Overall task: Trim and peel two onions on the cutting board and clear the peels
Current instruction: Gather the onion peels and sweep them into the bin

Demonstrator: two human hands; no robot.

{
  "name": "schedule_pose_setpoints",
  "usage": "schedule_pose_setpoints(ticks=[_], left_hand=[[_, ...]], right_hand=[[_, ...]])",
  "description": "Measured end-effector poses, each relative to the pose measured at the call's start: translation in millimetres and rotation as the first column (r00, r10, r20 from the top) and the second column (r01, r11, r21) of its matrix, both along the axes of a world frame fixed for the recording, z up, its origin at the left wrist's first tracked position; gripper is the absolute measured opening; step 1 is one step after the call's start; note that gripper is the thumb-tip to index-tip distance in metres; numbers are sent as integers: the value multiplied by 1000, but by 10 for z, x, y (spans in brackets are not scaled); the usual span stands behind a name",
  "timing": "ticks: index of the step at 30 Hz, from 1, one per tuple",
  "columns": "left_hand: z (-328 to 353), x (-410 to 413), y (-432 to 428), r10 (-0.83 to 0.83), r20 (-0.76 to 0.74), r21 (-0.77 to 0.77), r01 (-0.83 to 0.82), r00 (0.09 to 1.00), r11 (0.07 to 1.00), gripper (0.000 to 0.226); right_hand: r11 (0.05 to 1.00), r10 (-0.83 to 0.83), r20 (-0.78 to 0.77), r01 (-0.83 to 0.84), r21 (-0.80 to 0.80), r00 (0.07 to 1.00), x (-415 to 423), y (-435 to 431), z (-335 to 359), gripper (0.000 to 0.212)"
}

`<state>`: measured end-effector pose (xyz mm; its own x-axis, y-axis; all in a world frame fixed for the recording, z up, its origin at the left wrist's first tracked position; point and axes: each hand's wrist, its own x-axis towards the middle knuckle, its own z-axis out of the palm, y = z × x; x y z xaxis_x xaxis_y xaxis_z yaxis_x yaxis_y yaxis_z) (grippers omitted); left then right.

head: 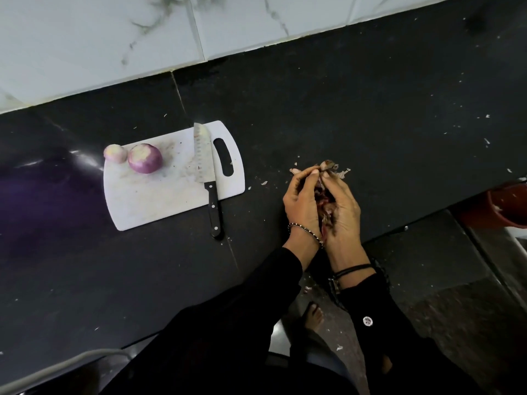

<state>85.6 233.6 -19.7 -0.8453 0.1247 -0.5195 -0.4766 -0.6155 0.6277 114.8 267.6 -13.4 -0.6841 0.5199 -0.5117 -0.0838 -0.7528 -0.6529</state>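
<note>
Two peeled purple onions, a small one [115,153] and a larger one [145,158], sit at the far left end of the white cutting board [148,201]. A black-handled knife [206,169] lies along the board's right side, handle over the near edge. To the right of the board, above the black counter, my left hand [302,203] and my right hand [340,209] are cupped together around a bundle of onion peels [328,166]. Dry peel tips stick out past the fingertips.
Small peel scraps [264,183] lie on the black counter [342,109] between board and hands and further right. A red bin [507,203] stands below the counter edge at the right. A white tiled wall [114,38] backs the counter.
</note>
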Motion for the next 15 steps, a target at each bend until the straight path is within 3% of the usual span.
schedule_pose_setpoints(ticks=[15], left_hand=[[5, 1035, 707, -67, -15, -47, 67, 998, 997, 18]], right_hand=[[998, -57, 36, 55, 37, 998, 1041, 646, 92, 20]])
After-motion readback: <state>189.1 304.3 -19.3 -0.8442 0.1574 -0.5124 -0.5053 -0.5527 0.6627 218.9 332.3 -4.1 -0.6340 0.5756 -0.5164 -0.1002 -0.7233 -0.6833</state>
